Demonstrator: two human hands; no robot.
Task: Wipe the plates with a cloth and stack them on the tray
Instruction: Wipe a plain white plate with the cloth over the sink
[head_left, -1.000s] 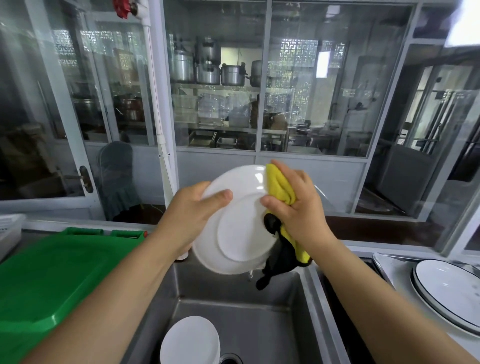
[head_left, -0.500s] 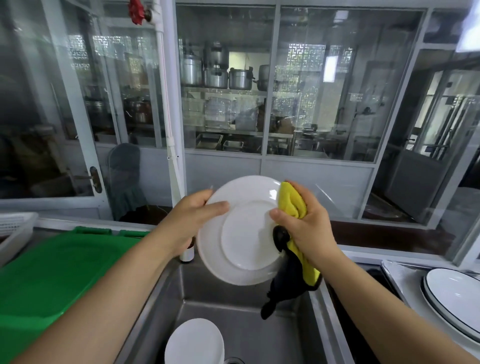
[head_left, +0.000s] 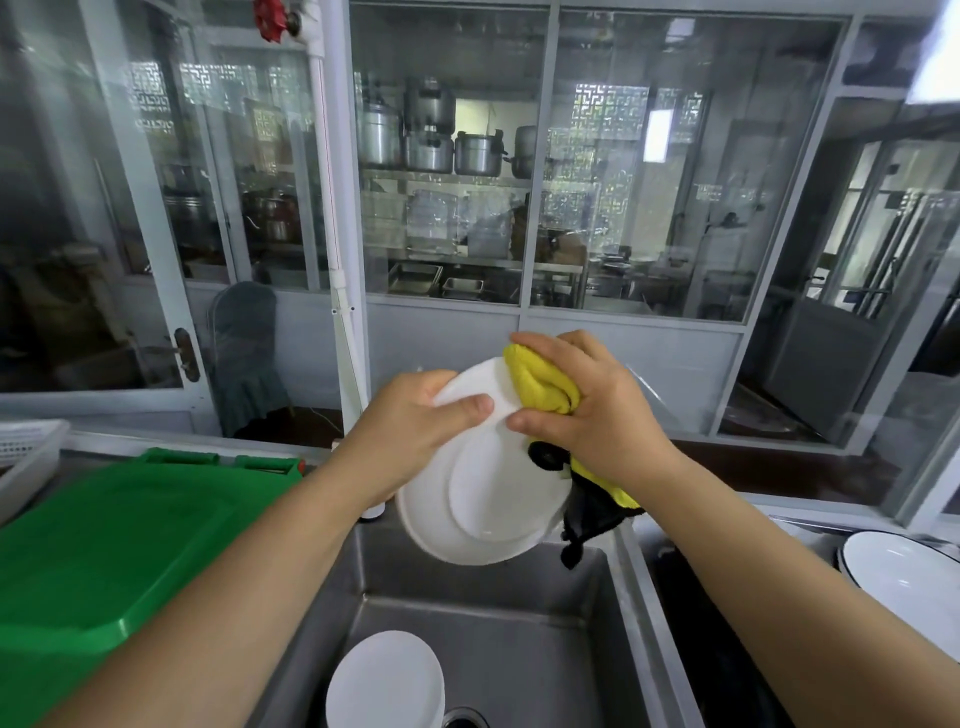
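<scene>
A person stands at a stainless-steel sink (head_left: 613, 613) in a glass-walled commercial kitchen, both bare forearms reaching forward over the basin. At far left a white slatted plastic basket (head_left: 26, 452) sits on the counter beside a glossy green plastic lid (head_left: 104, 545) with a moulded raised rim. The left hand (head_left: 410, 426) comes in from the lower left, wrist bent, and grips the upper left rim of a round white plate (head_left: 483, 509), thumb laid flat across the side facing the viewer and fingers curled behind it. The plate, smooth glazed ceramic, is held over the sink nearly upright and tipped, its underside with the raised circular foot ring turned toward the viewer, its top edge leaning away toward the glass. The right hand (head_left: 587, 415) arches over the plate's upper right edge, clamped on a folded yellow cloth (head_left: 545, 384) of nubby, terry-like weave, pressing it against the rim; the thumb touches the plate's near side. A dark, limp part of the cloth hangs down below the wrist, past the plate's right edge. In the basin below, a short stack of plain white plates (head_left: 384, 680) lies flat near the drain. At far right, black-rimmed white plates (head_left: 904, 577) rest on the counter, partly cut off by the frame.
</scene>
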